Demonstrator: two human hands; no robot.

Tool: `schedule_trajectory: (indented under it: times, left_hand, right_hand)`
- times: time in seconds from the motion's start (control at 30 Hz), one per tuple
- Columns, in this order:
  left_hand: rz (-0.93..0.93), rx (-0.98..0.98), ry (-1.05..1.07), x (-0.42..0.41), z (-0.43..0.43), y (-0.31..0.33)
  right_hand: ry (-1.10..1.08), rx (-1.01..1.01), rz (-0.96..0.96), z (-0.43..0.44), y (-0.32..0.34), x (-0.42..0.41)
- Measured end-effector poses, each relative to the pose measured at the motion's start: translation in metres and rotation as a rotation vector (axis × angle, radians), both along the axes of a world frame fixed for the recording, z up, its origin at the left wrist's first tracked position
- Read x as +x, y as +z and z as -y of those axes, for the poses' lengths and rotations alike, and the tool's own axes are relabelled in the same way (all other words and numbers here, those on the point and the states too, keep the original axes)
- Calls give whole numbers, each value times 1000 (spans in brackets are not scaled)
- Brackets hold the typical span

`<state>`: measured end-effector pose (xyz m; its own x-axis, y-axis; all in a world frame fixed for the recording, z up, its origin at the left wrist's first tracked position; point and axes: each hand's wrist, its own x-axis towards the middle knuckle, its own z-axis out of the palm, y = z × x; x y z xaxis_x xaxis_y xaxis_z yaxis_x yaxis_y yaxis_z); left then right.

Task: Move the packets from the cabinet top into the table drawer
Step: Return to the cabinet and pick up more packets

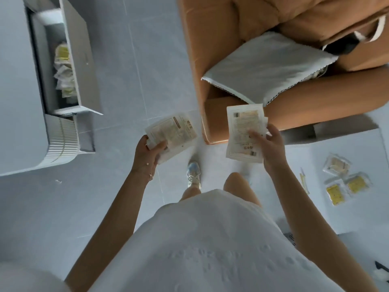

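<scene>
Over the floor, each hand (left hand [150,153], right hand [271,148]) pinches packets in its fingers, some packets [64,74] fill the drawer [82,60], more [345,180] wait on the cabinet top [315,175].

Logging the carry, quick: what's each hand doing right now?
Left hand: closed on a packet.
Right hand: closed on another packet, possibly more than one.

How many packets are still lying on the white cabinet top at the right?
3 clearly: one clear packet farthest back, and two yellow ones, and. A thin strip beside them may be another; it is too blurred to tell.
</scene>
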<state>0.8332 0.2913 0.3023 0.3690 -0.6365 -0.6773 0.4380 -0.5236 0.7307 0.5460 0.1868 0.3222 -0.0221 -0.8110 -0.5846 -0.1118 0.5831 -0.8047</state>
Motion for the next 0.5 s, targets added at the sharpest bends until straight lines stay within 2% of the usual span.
schedule_trajectory:
  times: [0.27, 0.5]
  left_hand:
    - [-47, -14, 218, 66, -26, -6]
    - [-40, 0, 377, 119, -4, -12]
  right_hand:
    - [247, -21, 0, 40, 6, 104]
    - [390, 23, -31, 98, -2, 196]
